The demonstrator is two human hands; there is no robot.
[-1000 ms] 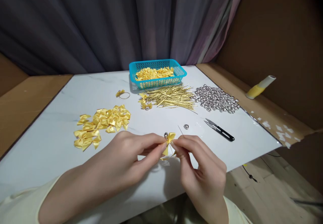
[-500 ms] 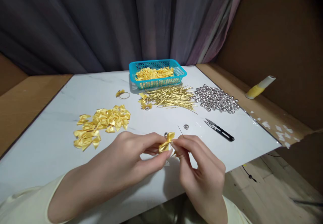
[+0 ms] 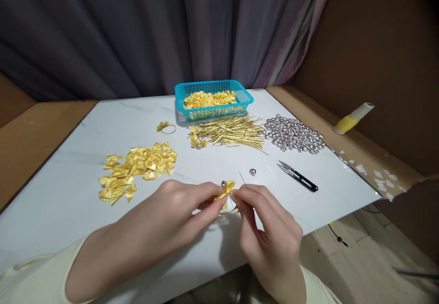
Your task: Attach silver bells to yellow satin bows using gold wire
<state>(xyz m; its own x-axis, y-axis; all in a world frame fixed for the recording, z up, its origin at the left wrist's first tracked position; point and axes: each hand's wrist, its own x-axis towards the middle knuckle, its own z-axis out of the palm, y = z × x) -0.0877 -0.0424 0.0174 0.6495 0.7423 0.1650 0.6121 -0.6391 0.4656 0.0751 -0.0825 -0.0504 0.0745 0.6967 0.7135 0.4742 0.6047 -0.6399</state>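
My left hand (image 3: 202, 208) is closed, its thumb and fingers pinching a yellow satin ribbon bow (image 3: 227, 189). A silver bead (image 3: 223, 184) sits against the bow's upper left side. Just right of the bow, my right hand (image 3: 270, 231) is closed in a pinch on a thin needle (image 3: 242, 178), which sticks up past the fingertips. A fine pale strand runs between the fingertips below the bow, and a bit more yellow ribbon hangs there, partly hidden. One loose silver heart-shaped bead (image 3: 253, 172) lies on the table beyond my right hand.
Yellow bows (image 3: 151, 160) lie at the left. A blue basket (image 3: 214, 114) of yellow pieces stands at the back, before gold twist ties (image 3: 233, 131). Silver beads (image 3: 295, 134) and black thread snips (image 3: 298, 177) are at the right. A bow with a loop (image 3: 164, 126) lies back left.
The bow has turned slightly and tilted in my left fingers. My right hand has shifted a little left, closer to the bow, with the needle moving along.
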